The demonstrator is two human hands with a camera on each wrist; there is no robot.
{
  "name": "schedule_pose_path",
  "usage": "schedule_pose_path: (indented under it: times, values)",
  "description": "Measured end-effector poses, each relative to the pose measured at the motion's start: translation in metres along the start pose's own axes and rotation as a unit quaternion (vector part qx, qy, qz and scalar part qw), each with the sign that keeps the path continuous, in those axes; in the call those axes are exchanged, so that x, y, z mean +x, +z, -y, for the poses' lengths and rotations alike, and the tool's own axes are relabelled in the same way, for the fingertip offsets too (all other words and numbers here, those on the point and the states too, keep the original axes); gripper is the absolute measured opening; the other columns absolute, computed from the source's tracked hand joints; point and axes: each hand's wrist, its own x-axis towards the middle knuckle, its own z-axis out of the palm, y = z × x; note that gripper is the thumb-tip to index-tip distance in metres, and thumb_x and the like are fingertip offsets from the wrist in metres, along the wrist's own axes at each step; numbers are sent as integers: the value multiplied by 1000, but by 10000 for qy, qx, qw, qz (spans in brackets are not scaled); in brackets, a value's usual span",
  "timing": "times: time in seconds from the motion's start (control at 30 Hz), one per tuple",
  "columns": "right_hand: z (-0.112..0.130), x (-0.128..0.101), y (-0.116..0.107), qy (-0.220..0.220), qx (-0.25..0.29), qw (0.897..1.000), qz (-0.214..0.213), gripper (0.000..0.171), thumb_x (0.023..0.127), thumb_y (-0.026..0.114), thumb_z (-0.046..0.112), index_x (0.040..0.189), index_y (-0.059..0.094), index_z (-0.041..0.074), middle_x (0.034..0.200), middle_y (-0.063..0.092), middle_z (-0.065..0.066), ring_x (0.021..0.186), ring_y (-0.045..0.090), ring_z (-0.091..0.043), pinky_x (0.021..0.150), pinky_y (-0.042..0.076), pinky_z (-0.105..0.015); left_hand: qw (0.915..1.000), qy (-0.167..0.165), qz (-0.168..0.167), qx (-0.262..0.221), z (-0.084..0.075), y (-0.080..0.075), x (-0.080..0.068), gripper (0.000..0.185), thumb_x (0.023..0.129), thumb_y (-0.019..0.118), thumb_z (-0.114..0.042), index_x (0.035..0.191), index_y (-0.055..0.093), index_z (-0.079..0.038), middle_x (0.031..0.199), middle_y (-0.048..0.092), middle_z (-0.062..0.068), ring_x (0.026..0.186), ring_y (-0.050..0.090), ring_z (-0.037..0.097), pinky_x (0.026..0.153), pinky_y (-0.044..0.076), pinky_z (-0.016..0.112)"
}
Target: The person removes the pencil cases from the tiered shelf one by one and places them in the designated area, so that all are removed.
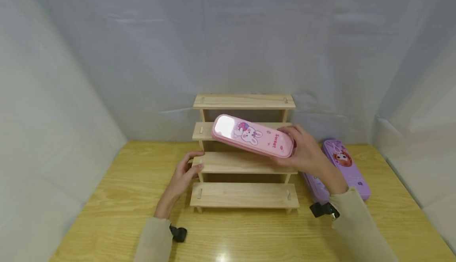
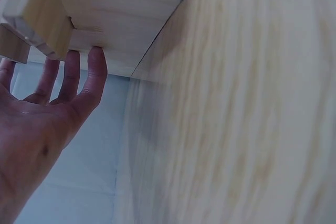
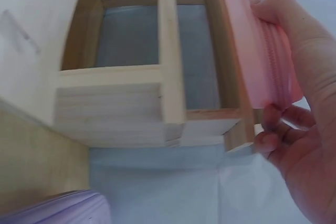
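Note:
A four-step wooden display shelf (image 1: 244,195) stands on the table. My right hand (image 1: 305,151) holds a pink pencil case (image 1: 261,137) by its right end, thumb on one side and fingers curled at the other. The case, printed with a rabbit and "Sweet", is tilted, its left end higher, and overlaps the second and third steps in the head view. Its zip side (image 3: 262,40) shows in the right wrist view. My left hand (image 1: 182,179) grips the left end of the third step, and its fingertips (image 2: 96,53) meet the side panel in the left wrist view.
Two purple pencil cases lie right of the shelf: one with a cartoon girl (image 1: 347,169), the other (image 1: 317,188) partly hidden by my right forearm. Grey-white sheeting (image 1: 246,36) hangs behind and on both sides of the wooden table (image 1: 117,198).

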Motion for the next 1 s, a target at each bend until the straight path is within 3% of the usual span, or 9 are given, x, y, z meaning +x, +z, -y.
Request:
schedule_pose_path:
  times: [0.13, 0.33, 0.47, 0.7, 1.0]
  values:
    - [-5, -9, 2, -207, -23, 9994, -278, 81, 61, 99, 29, 128, 62, 4, 124, 64, -10, 111, 63, -25, 93, 52, -43, 10000, 1, 13, 20, 1, -1, 0, 38, 105, 56, -17, 142, 52, -8, 150, 46, 11, 98, 58, 13, 81, 57, 30]
    - [-10, -20, 5, -361, 50, 9975, -599, 81, 57, 99, 26, 126, 63, 4, 123, 64, -11, 109, 62, -22, 93, 45, -18, 10000, -47, 7, 15, 1, -1, -1, 37, 105, 55, -17, 142, 52, -8, 150, 46, 11, 99, 58, 13, 82, 56, 30]
    - [-15, -28, 7, -465, 110, 9957, -799, 81, 56, 99, 23, 125, 64, 3, 122, 65, -13, 108, 62, -22, 94, 39, -9, 10000, -63, 2, 7, 0, -1, -1, 37, 105, 55, -17, 142, 52, -8, 150, 46, 11, 98, 58, 13, 82, 56, 31]
    - [-24, -39, 9, -690, 265, 9910, -1115, 82, 53, 98, 19, 124, 63, -1, 117, 65, -16, 103, 60, -20, 93, 39, -8, 9999, -77, 11, 79, -1, -2, -1, 37, 106, 55, -19, 141, 53, -9, 155, 42, 10, 97, 57, 13, 82, 55, 36]
    - [-32, -55, 8, -675, 416, 9871, -1388, 76, 58, 94, 23, 122, 64, -3, 115, 65, -19, 107, 55, -14, 97, 36, -8, 9999, -64, 34, 76, 0, -2, -1, 37, 106, 55, -18, 142, 52, -9, 156, 41, 11, 95, 57, 13, 81, 55, 35]
